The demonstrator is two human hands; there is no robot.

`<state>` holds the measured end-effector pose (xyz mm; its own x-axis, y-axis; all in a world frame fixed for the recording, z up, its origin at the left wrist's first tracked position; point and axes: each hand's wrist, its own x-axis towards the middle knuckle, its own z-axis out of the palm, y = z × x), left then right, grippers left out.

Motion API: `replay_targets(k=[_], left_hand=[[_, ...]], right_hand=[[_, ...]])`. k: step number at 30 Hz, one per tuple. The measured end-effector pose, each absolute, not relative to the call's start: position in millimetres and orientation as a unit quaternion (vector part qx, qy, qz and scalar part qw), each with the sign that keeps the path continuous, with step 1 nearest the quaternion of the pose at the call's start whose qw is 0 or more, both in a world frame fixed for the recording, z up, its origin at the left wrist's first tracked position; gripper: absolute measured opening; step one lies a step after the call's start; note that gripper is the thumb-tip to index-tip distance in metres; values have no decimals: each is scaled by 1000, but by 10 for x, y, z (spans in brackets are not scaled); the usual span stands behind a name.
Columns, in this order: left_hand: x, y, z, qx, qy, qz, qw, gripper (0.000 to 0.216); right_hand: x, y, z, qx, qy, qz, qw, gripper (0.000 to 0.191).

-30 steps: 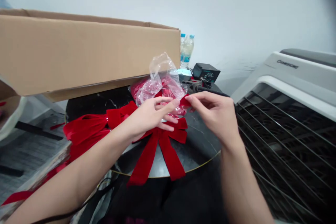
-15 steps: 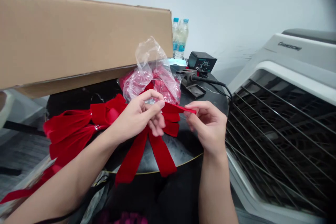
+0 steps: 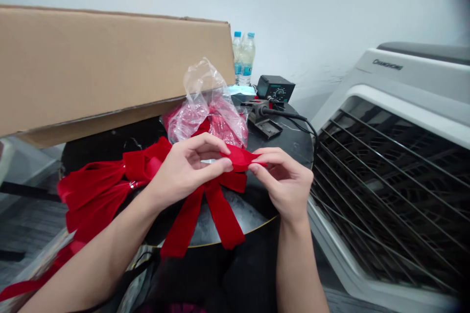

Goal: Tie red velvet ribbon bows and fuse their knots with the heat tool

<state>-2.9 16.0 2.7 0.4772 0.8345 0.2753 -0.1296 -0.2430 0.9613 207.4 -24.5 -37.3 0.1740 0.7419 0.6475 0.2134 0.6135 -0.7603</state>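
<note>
Between my two hands a short piece of red ribbon [image 3: 239, 157] is stretched above the table. My left hand [image 3: 194, 161] pinches its left end between thumb and fingers. The right end is pinched by my right hand [image 3: 282, 178]. Below lies a red velvet bow [image 3: 225, 215], its two tails reaching over the table's front edge; my hands hide part of its upper half. More red bows [image 3: 99, 186] are stacked to the left, beside my left forearm, with a shiny tie around their gathers.
Behind my hands sits a clear plastic bag [image 3: 205, 107] of red material. A long cardboard box [image 3: 110, 63] stands at the back left of the round black table [image 3: 290, 151]. Further back are water bottles [image 3: 246, 58] and a black dial unit [image 3: 275, 89]; an air cooler [image 3: 367, 73] flanks the right.
The ribbon has turned so its flat face shows more. My right hand has shifted left, closer to the left hand. The camera view has shifted slightly.
</note>
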Motion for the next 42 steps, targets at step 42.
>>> replay_targets(k=[42], left_hand=[[-58,190,120,807,334,376,309,21]], right_hand=[[2079,-149,113,-483,-739,245,402,8]])
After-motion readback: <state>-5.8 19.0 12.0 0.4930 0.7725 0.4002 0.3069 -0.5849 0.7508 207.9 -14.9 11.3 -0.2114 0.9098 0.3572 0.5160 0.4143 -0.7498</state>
